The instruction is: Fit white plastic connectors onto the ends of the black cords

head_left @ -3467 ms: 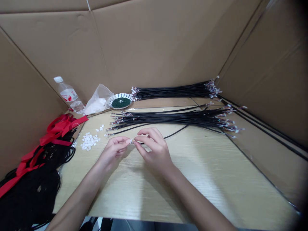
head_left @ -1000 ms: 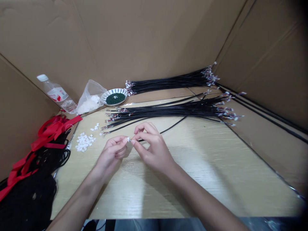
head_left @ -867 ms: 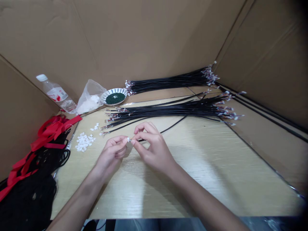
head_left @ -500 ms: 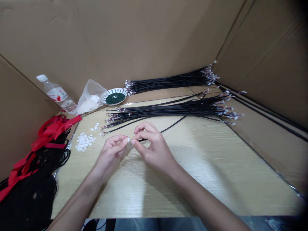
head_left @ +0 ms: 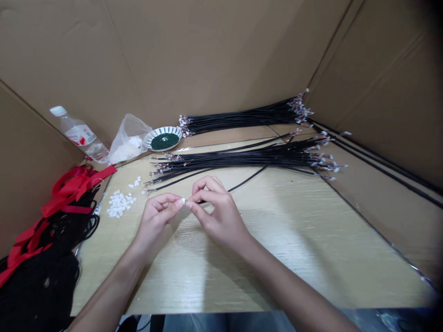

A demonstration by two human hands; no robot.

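Between thumb and forefinger, my left hand (head_left: 159, 216) pinches a small white connector housing (head_left: 183, 201). My right hand (head_left: 218, 210) is closed on the thin wires at the end of a black cable (head_left: 247, 180), right beside the housing. That cable runs back from under my right fingers and crosses over the nearer cable bundle (head_left: 235, 157). Whether the wire tips sit inside the housing is too small to tell. A pile of loose white connector housings (head_left: 120, 204) lies on the table left of my left hand.
Behind lies a second bundle of black cables (head_left: 242, 115). A plate of dark green bits (head_left: 164, 140), a plastic bag with white pieces (head_left: 126, 145) and a tilted bottle (head_left: 81, 136) are at the back left. Red ribbons (head_left: 76, 186) and black cords (head_left: 41, 286) line the left side. Cardboard walls (head_left: 207, 55) surround the table.
Both hands remain close together at the housing. My right fingertips have shifted slightly left, nearer to it. The whole view has moved a little.
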